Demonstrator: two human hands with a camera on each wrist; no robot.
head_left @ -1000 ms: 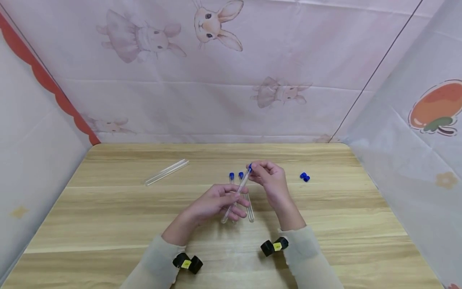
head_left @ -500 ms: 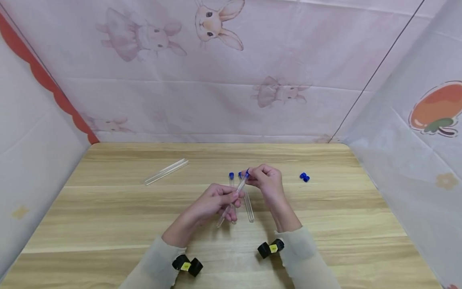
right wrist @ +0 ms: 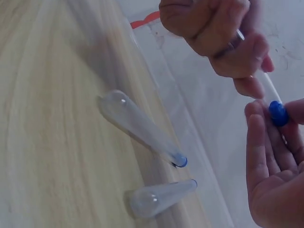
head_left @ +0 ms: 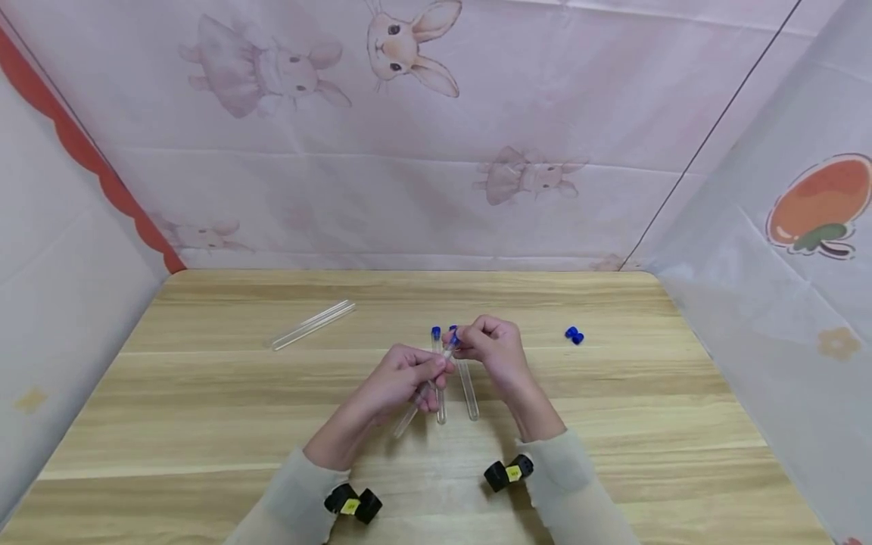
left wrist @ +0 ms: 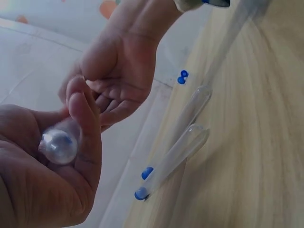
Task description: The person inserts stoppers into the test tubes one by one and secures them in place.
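My left hand (head_left: 407,375) grips a clear test tube (head_left: 409,420) around its body, its rounded end slanting down toward me. At the tube's upper end sits a blue cap (right wrist: 278,114), which my right hand (head_left: 496,352) pinches between thumb and fingers. In the left wrist view the held tube's round bottom (left wrist: 59,147) points at the camera from inside the left palm. Beneath and just beyond the hands, two capped test tubes lie on the table: one (head_left: 440,409) behind the left fingers, the other (head_left: 468,390) a little to the right.
Several uncapped clear tubes (head_left: 313,325) lie together at the back left of the wooden table (head_left: 204,424). A small cluster of loose blue caps (head_left: 574,335) is on the right. Printed fabric walls (head_left: 422,204) rise at the back and sides.
Both hands have brought the held tube lower and slightly left. The right hand has come closer to the left, still on the cap. The tubes and caps on the table stay put.
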